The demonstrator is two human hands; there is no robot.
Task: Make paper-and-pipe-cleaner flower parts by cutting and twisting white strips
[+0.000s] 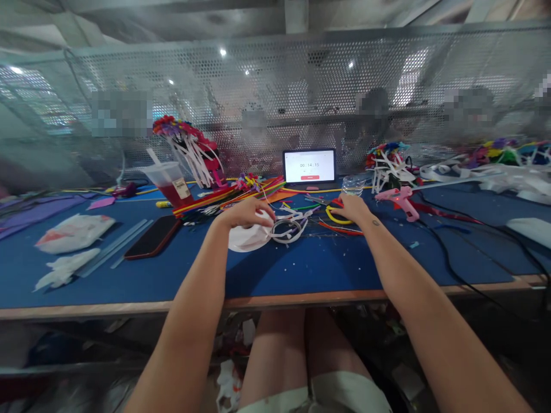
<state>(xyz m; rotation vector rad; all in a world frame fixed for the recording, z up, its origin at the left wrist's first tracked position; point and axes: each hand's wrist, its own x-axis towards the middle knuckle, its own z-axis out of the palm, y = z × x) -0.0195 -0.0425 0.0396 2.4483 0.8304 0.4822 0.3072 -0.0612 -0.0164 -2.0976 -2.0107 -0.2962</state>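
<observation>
My left hand (249, 213) lies knuckles-up on the white headbands (289, 226), fingers curled down and pressing them flat against the blue table (301, 269) so the loose loops stay put; a white disc (245, 238) peeks out from under the same hand. My right hand (353, 207) sits just right of the headbands, fingers bent over a yellow pipe cleaner (338, 218) (whether I am pinching it or only covering it I cannot tell). A red one (340, 229) lies beside it, touching the table.

Behind the headbands stands the tablet (309, 166), propped upright so its timer faces me. Right of them the pink glue gun (402, 201) rests on its side, nozzle turned away from my hands. Left of the headbands a bundle of pipe cleaners (228, 198) fans across the table, then a phone (152, 237) lies flat.

Farther left, behind the phone, a clear cup (170, 180) holds a red drink, lidded, its straw tilted.
</observation>
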